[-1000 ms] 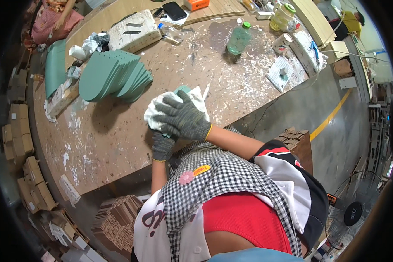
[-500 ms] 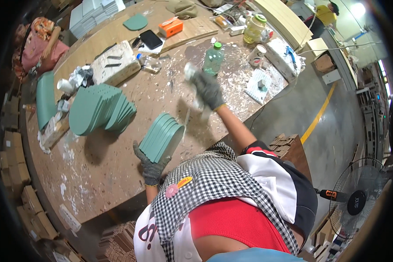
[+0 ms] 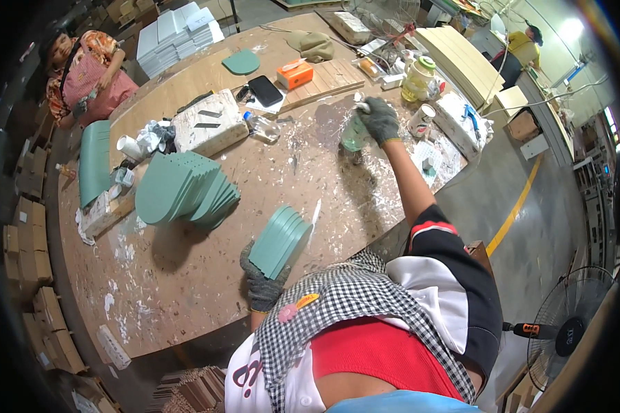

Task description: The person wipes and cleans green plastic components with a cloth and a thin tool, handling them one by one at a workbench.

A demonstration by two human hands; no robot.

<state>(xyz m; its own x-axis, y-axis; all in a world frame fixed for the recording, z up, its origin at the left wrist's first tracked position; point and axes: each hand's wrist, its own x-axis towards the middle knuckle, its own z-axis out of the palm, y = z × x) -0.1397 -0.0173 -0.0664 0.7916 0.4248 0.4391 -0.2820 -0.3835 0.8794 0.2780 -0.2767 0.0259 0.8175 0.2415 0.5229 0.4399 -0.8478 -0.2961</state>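
Note:
My left hand (image 3: 263,286), in a dark grey knit glove, is wrapped round the near end of a small stack of green round-ended boards (image 3: 280,241) by the table's front edge. Farther off, my gloved right hand (image 3: 380,121) is closed, with a small white wad (image 3: 360,100) showing at its fingers; I cannot tell what it is made of. Directly beside and partly behind that hand stands a translucent green bottle (image 3: 353,135), its cap hidden. To the left, a larger fanned stack of green boards (image 3: 176,186) rests on the worktable (image 3: 207,289).
White-stained blocks (image 3: 210,124) and a clear bottle (image 3: 263,129) lie beyond the fanned boards. A phone (image 3: 265,91) and an orange box (image 3: 295,73) sit farther back. Right of my hand are a can (image 3: 421,120) and a yellowish jug (image 3: 419,79). A fan (image 3: 570,335) stands lower right; a person (image 3: 93,79) is far left.
My right hand has reached farther away and right, carrying the white wad to the green bottle. My left hand still holds the small stack. The view has shifted, showing more of the far side.

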